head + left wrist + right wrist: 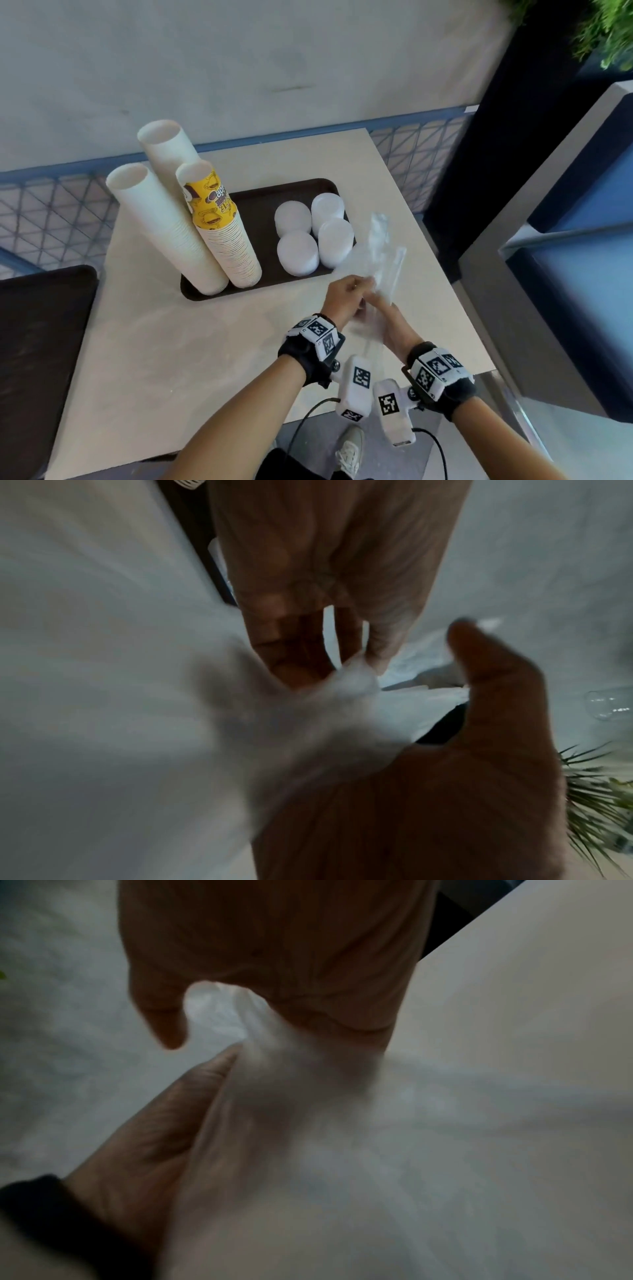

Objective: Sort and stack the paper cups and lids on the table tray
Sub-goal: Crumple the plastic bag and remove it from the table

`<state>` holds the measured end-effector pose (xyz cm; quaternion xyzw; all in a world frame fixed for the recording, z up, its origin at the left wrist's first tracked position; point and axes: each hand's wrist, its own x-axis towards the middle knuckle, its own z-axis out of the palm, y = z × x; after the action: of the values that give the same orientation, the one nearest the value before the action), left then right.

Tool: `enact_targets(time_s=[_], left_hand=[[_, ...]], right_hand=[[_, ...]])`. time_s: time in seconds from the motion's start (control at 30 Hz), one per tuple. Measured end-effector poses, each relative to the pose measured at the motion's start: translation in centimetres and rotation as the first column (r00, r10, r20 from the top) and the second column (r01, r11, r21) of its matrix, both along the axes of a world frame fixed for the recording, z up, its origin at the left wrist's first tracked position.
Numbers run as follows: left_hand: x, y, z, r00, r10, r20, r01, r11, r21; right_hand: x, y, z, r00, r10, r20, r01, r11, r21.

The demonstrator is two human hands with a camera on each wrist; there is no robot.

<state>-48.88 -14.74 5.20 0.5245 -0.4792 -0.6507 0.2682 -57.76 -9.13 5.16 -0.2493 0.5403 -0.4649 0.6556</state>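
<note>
A dark brown tray (pixel 263 205) on the beige table holds three tall leaning cup stacks: two white ones (pixel 161 219) and one topped by a yellow printed cup (pixel 219 222). Several short stacks of white lids (pixel 315 236) fill the tray's right half. Just off the tray's front right corner, both hands hold a crumpled clear plastic bag (pixel 376 253) above the table. My left hand (pixel 349 293) pinches the plastic (pixel 356 685) with its fingertips (pixel 377 658). My right hand (pixel 378 306) grips the same plastic (pixel 308 1096) close beside it. What the bag contains is not visible.
A second dark tray (pixel 41 342) lies at the table's left edge. A blue mesh railing (pixel 61 212) runs behind the table. A dark planter with green plants (pixel 609 31) and a grey counter (pixel 548 240) stand to the right. Bare tabletop (pixel 191 359) lies in front.
</note>
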Motion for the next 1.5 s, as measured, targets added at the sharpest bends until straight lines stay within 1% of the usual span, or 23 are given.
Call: enact_targets(time_s=[0.1,0.17,0.23,0.3,0.33,0.37,0.4,0.43,0.47,0.5,0.57,0.6,0.67,0.77,0.83,0.97,1.03,1.07,1.13,1.2,1.27,1.33,1.5], left_hand=[[0.5,0.0,0.4,0.993,-0.044,-0.105,0.060,0.987,0.151],[1.4,0.1,0.3,0.980,-0.050,-0.194,0.096,0.968,0.230],[2.7,0.3,0.2,0.972,-0.065,-0.226,0.120,0.963,0.240],[4.3,0.7,0.0,0.979,-0.083,-0.186,0.120,0.973,0.196],[5.4,0.9,-0.2,0.987,-0.098,-0.127,0.116,0.983,0.144],[6.8,1.1,-0.7,0.993,-0.118,-0.026,0.120,0.991,0.061],[8.4,1.3,-1.4,0.982,-0.147,0.116,0.153,0.987,-0.046],[10.4,1.5,-2.2,0.944,-0.173,0.281,0.219,0.966,-0.140],[12.6,1.7,-2.9,0.874,-0.195,0.446,0.305,0.934,-0.189],[15.0,2.1,-3.6,0.775,-0.225,0.590,0.395,0.902,-0.176],[19.8,2.7,-4.9,0.556,-0.270,0.786,0.514,0.855,-0.070],[22.0,3.1,-5.4,0.466,-0.271,0.842,0.538,0.842,-0.027],[25.8,3.8,-6.0,0.343,-0.252,0.905,0.555,0.831,0.021],[29.5,4.6,-6.7,0.244,-0.272,0.931,0.580,0.810,0.085],[31.5,5.0,-7.2,0.220,-0.292,0.931,0.588,0.801,0.113],[33.2,5.4,-8.2,0.249,-0.260,0.933,0.618,0.785,0.054],[33.2,5.2,-8.6,0.296,-0.219,0.930,0.620,0.784,-0.012],[33.2,5.0,-8.8,0.342,-0.209,0.916,0.603,0.796,-0.044],[33.1,4.4,-8.9,0.497,-0.196,0.845,0.517,0.849,-0.107],[33.1,3.5,-8.5,0.676,-0.153,0.720,0.369,0.917,-0.152],[33.0,2.7,-7.8,0.793,-0.059,0.606,0.219,0.956,-0.193],[33.0,1.8,-6.9,0.853,0.020,0.522,0.121,0.964,-0.235],[33.4,0.0,-4.8,0.928,0.080,0.365,0.031,0.957,-0.288]], right_hand=[[-0.5,0.0,-0.8,0.995,-0.040,-0.096,0.040,0.999,-0.002],[-1.0,0.2,-1.6,0.993,-0.096,-0.068,0.098,0.995,0.018],[-1.3,0.3,-2.1,0.991,-0.127,-0.038,0.129,0.990,0.054],[-1.5,0.3,-2.4,0.993,-0.117,-0.025,0.118,0.990,0.070],[-1.6,0.4,-2.4,0.994,-0.110,-0.017,0.111,0.991,0.071],[-1.6,0.4,-2.5,0.993,-0.114,-0.008,0.114,0.991,0.073],[-1.7,0.5,-2.6,0.993,-0.117,0.007,0.116,0.991,0.070],[-1.6,0.6,-2.8,0.992,-0.123,0.016,0.121,0.990,0.074],[-1.6,0.8,-2.9,0.992,-0.125,0.023,0.122,0.989,0.084],[-1.6,1.1,-3.2,0.991,-0.128,0.030,0.124,0.987,0.099],[-1.2,1.7,-3.8,0.989,-0.136,0.051,0.128,0.982,0.137],[-1.0,1.9,-3.9,0.990,-0.130,0.063,0.119,0.981,0.152],[-0.3,2.2,-4.2,0.988,-0.124,0.088,0.107,0.980,0.170],[1.0,2.4,-4.4,0.985,-0.132,0.106,0.113,0.979,0.172],[2.3,2.2,-4.3,0.982,-0.146,0.120,0.127,0.980,0.155],[4.8,2.0,-3.7,0.976,-0.139,0.170,0.117,0.985,0.128],[5.9,2.0,-3.7,0.973,-0.139,0.184,0.116,0.985,0.128],[6.5,2.1,-3.7,0.971,-0.151,0.187,0.127,0.983,0.134],[7.4,2.4,-4.3,0.964,-0.181,0.194,0.151,0.976,0.159],[8.2,3.1,-5.6,0.971,-0.180,0.159,0.150,0.972,0.183],[8.9,3.6,-6.8,0.976,-0.175,0.129,0.143,0.964,0.223],[10.0,3.9,-7.2,0.973,-0.204,0.109,0.169,0.950,0.263],[12.4,3.7,-7.8,0.975,-0.191,0.117,0.148,0.941,0.305]])
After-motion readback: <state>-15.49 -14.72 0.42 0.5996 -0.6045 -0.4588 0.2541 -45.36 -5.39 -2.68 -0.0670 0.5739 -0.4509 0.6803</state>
